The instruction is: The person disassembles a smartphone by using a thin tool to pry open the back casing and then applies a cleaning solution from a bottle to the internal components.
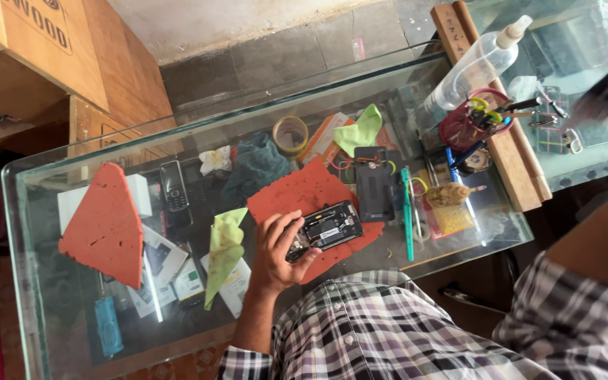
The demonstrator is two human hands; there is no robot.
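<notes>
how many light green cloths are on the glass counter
2: one green cloth lies at the far side beside the tape roll; the other lies near the left hand. More may be hidden.

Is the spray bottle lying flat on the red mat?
No, the spray bottle leans by the wooden strip at the far right, away from the red mat.

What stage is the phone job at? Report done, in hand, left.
Done: the phone lies opened on the red mat, insides showing, with a black back cover beside it. In hand: the left hand steadies the phone; the right hand is not visible. Left: the phone is not yet closed.
</notes>
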